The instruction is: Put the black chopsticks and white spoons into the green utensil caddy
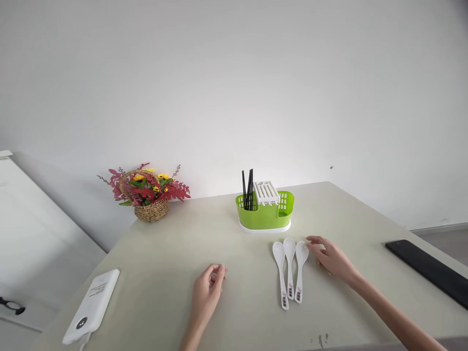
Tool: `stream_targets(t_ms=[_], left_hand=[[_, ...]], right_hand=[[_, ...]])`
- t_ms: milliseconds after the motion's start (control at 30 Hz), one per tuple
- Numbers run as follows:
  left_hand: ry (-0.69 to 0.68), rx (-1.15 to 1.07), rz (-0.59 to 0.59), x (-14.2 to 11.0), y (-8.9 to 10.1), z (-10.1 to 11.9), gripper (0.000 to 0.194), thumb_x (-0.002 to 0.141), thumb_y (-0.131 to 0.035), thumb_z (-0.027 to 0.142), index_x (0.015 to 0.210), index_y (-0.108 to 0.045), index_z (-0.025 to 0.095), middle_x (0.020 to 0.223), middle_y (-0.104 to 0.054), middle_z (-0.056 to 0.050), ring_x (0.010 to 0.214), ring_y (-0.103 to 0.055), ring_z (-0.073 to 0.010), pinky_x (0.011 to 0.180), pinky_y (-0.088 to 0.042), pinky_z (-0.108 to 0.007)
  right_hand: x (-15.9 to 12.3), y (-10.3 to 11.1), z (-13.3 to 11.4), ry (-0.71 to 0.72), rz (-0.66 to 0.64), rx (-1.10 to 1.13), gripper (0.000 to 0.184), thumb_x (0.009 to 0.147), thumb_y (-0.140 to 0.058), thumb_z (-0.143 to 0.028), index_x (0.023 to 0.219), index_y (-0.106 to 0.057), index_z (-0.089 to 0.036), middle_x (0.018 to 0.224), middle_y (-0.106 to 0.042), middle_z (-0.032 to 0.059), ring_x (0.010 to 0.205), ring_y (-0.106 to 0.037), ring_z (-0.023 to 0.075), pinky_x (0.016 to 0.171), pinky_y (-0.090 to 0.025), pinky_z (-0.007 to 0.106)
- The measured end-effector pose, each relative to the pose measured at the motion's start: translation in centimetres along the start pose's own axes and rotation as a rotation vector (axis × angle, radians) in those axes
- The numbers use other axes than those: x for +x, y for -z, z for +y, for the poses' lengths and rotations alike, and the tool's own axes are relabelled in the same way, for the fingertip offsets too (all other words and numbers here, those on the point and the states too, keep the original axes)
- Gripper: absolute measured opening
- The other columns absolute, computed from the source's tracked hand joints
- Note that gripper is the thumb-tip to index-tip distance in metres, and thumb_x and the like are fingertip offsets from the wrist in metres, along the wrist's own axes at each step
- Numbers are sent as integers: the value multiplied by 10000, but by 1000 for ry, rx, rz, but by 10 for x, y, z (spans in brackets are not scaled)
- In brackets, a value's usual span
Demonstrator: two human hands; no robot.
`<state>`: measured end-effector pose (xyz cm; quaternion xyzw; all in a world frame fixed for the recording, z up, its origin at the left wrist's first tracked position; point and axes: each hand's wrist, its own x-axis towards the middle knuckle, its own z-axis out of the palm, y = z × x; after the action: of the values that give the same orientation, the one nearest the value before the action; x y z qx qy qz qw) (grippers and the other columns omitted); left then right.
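Note:
Three white spoons lie side by side on the table, bowls away from me and patterned handle ends toward me: a left spoon (pixel 279 252), a middle spoon (pixel 289 247) and a right spoon (pixel 302 252). My right hand (pixel 331 258) is at the right spoon's bowl, its fingers reaching to the rim and apart; whether they touch it I cannot tell. To the left of the spoons, my left hand (pixel 209 286) is loosely curled with nothing visible in it. Behind the spoons stands a green utensil holder (pixel 266 218) with a white slotted rack (pixel 266 192) and several black chopsticks (pixel 250 195) upright in its left compartment.
A wicker basket (pixel 151 211) of red and yellow artificial flowers stands at the back left. A white power bank (pixel 92 304) with a cable lies at the front left. On the right is a long black object (pixel 427 268). A wall (pixel 234 97) rises behind the table (pixel 164 263).

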<state>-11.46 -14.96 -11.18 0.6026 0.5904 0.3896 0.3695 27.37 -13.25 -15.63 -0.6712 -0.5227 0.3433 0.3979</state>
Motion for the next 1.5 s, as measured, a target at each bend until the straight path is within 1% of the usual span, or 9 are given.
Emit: stream_targets(t_ms=[133,367,633,733,867,1000,1133,1300,1500], left_hand=[[14,11,4,-26,-2,2,482,906,-544,666,794,-662,212,640,-549,-4,537,-467,-146,503,-341,-237],[23,29,-8,-28,-1,-1,519,915,-494,686,806,-641,201,643,-526,12,528,-431,-130,503,-328,-237],[-4,39,-14,-29,-1,-2,503,935,-457,664,804,-609,203,658,-533,18,531,-457,-127,513,-337,-237],[-12,40,-5,-30,-1,-2,490,936,-458,654,810,-614,207,650,-544,16,538,-466,-132,514,-346,-233],[-22,44,8,-31,-1,-2,501,933,-456,660,770,-593,207,617,-499,27,515,-413,-121,489,-317,-224],[-30,48,17,-32,-2,-4,509,928,-457,672,765,-582,206,621,-492,26,512,-389,-114,475,-300,-220],[-25,55,16,-31,-2,-6,510,930,-453,671,769,-587,205,608,-479,29,506,-395,-115,475,-309,-221],[-12,75,9,-33,-4,-8,517,940,-443,671,756,-586,210,605,-452,32,510,-393,-115,478,-311,-217],[0,133,-2,-30,-6,-10,516,952,-412,663,738,-565,219,593,-454,28,506,-388,-120,484,-327,-222]], right_hand=[[13,0,-6,53,-119,-50,537,879,-541,-647,1078,-697,-174,1043,-700,107,536,-570,141,464,-459,310],[11,2,-4,89,-194,-99,585,823,-547,-754,932,-728,-208,685,-655,21,583,-595,175,529,-490,298],[2,44,-9,141,-255,-49,596,842,-557,-774,949,-748,-220,847,-762,74,813,-697,239,715,-547,335],[-3,62,-39,198,-134,-52,608,826,-570,-789,941,-749,-218,879,-775,92,823,-713,257,722,-555,357],[-20,68,-119,314,95,-82,564,883,-548,-738,1029,-737,-227,888,-784,81,811,-719,244,742,-563,367],[-30,47,-206,542,306,-109,367,955,-574,-582,1045,-728,-261,945,-793,32,873,-739,219,797,-549,340],[-11,13,-250,780,481,-237,214,1013,-551,-386,1078,-707,-255,952,-793,8,751,-720,168,669,-501,273],[34,-30,-239,1113,559,-588,208,1044,-490,-215,1086,-694,-205,948,-792,42,801,-704,167,679,-433,270],[67,-62,-200,1206,490,-719,285,963,-485,-13,1059,-688,-188,1013,-789,69,990,-695,217,871,-442,348]])
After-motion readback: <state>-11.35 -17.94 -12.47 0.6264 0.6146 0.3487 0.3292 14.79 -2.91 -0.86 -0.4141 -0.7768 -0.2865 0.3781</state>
